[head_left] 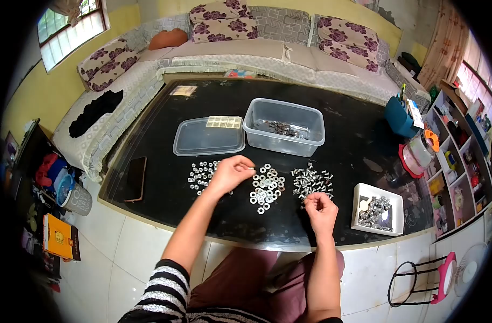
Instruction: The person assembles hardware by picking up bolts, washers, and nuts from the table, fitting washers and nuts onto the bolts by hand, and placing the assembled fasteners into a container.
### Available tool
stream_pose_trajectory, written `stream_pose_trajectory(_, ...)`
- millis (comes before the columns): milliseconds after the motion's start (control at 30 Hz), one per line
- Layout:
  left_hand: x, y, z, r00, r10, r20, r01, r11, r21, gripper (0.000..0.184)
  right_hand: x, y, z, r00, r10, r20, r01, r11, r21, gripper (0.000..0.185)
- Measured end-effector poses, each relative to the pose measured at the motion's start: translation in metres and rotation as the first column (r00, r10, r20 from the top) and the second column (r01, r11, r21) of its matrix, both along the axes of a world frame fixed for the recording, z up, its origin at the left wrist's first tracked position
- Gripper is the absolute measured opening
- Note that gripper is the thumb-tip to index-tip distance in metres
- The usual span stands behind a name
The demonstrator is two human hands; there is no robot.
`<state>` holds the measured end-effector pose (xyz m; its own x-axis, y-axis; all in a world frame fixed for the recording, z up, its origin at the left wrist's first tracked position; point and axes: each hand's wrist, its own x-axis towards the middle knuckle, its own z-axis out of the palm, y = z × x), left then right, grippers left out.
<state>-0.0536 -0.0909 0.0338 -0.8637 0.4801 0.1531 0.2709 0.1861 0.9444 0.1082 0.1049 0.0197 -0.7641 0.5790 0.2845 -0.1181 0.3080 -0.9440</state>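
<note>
A person's left hand (231, 173) is reaching in to the near left of the clear tub (282, 146), palm side turning down and fingers pointing rightward. Its grip is closing to a pinch at the fingertips, where a small piece is showing; the piece is too small for its long axis or heading to be told. The right hand (322, 214) is pointing away from the body, on the near right side of the tub, its thumb and index finger coming nearly together at the near edge of the bolts (310, 182). Whether that grip is holding a bolt cannot be told.

The bolts are lying in a loose heap on the near right side of the tub, their shanks pointing many ways and sharing no common axis. The washers (267, 183) are lying on the near side of the tub, mostly flat, some overlapping. The nuts (193, 180) are spreading out farther to its near left, partly behind the left hand.

The tub itself is standing open and upright on the dark surface (353, 129), its long axis running left to right with the right end angling slightly nearer; loose metal pieces are lying inside. The lid (203, 142) is lying just left of the tub, and a white tray (378, 230) is holding more metal pieces to the tub's near right.
</note>
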Motion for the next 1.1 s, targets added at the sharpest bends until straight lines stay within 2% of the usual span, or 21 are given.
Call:
stream_pose_trajectory(100,-0.020,-0.031,-0.001,0.990,0.112,-0.090,-0.120,0.989,-0.088,0.015,0.000,-0.003,0.004,1.000,0.013,0.000,-0.013,1.000,-0.021,0.005)
stream_pose_trajectory(167,-0.029,-0.042,0.006,0.984,0.165,-0.073,-0.176,0.968,-0.179,0.015,0.000,-0.005,0.005,1.000,0.013,-0.006,-0.013,1.000,-0.021,0.004)
stream_pose_trajectory(267,-0.045,-0.051,-0.005,0.971,0.199,-0.129,-0.229,0.932,-0.280,0.015,0.000,-0.005,0.005,1.000,0.013,0.005,-0.013,1.000,-0.006,0.004)
stream_pose_trajectory(333,-0.049,-0.054,-0.013,0.953,0.200,-0.226,-0.271,0.898,-0.347,0.016,-0.001,-0.004,0.004,1.000,0.007,0.023,-0.007,1.000,0.006,0.004)
stream_pose_trajectory(467,-0.054,-0.056,-0.026,0.944,0.191,-0.271,-0.281,0.895,-0.347,0.020,0.000,-0.002,0.003,1.000,-0.010,0.010,0.009,1.000,0.026,0.005)
stream_pose_trajectory(767,-0.041,-0.054,-0.016,0.942,0.243,-0.233,-0.302,0.914,-0.270,0.019,0.000,-0.003,0.005,1.000,-0.017,-0.018,0.018,0.999,0.036,0.005)
stream_pose_trajectory(833,-0.030,-0.044,-0.007,0.965,0.191,-0.182,-0.234,0.936,-0.263,0.018,-0.001,-0.003,0.003,0.998,-0.024,-0.056,0.026,0.998,0.050,0.005)
stream_pose_trajectory(900,-0.021,-0.029,-0.008,0.993,0.074,-0.095,-0.084,0.990,-0.110,0.017,0.000,-0.004,0.008,0.998,-0.015,-0.064,0.017,0.999,0.031,0.005)
stream_pose_trajectory(933,-0.013,-0.019,-0.008,1.000,0.005,0.007,-0.004,1.000,-0.023,0.016,0.001,-0.004,0.008,1.000,-0.007,-0.012,0.007,1.000,0.030,0.005)
stream_pose_trajectory(1100,0.034,0.029,0.004,0.903,-0.338,0.266,0.311,0.940,0.142,0.025,0.000,-0.003,0.004,1.000,0.020,-0.013,-0.020,1.000,0.017,0.004)
